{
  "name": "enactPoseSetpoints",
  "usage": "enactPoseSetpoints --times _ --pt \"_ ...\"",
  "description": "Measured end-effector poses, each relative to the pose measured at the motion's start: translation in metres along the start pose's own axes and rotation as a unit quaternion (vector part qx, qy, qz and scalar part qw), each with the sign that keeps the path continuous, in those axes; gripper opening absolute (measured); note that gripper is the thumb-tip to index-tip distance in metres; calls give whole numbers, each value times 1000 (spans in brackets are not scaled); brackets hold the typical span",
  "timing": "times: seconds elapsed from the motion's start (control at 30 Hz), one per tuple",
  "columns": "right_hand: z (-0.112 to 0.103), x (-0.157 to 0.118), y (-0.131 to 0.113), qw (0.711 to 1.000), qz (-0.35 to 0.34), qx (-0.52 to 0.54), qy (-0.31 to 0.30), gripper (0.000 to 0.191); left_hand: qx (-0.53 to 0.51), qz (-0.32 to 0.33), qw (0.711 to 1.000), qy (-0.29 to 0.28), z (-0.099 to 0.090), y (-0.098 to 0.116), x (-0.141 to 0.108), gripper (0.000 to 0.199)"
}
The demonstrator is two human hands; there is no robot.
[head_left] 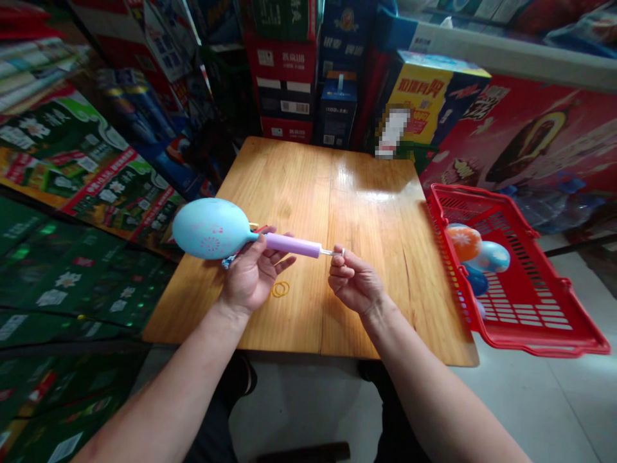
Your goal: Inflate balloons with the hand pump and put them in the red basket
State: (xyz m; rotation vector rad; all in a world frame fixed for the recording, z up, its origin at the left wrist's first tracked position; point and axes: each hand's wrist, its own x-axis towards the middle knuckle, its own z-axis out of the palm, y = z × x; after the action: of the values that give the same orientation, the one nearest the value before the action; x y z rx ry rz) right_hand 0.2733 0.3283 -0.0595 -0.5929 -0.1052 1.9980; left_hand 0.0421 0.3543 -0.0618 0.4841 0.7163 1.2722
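Apparently blue balloon (211, 228) being inflated; neck (253, 237) pinched on pump (294, 245) by left fingers (261, 240), plunger (328, 252) by right fingers (339, 261); push likely needed.

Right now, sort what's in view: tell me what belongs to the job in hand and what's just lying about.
In the job: light-blue balloon; purple pump; probably yellow loops, red basket and its balloons.

Apparently just about: yellow-and-blue carton; green cartons; plastic bottles.
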Motion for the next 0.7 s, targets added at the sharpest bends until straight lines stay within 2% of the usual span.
enactPoseSetpoints --times 0.17,0.3,0.43,0.5,0.6,0.7 --pt "0 4 8 1000 13 2 -5 10 -9 -10 1000 -1 9 -14 -1 26" --pt "1 -2 -7 1000 2 -25 -5 7 -13 -7 1000 12 4 -3 5 25" --pt "-1 -7 -19 999 -20 -27 -9 7 -16 50 998 19 -3 12 7 23" --pt "-2 -6 -14 999 -25 -25 -6 11 -11 52 999 9 -3 13 5 23" --pt "-2 -1 1 999 -13 -30 -8 19 -5 10 1000 -8 0 3 0 27" --pt "-1 3 13 1000 1 -22 -10 17 -4 -8 1000 -12 6 -8 -2 28"
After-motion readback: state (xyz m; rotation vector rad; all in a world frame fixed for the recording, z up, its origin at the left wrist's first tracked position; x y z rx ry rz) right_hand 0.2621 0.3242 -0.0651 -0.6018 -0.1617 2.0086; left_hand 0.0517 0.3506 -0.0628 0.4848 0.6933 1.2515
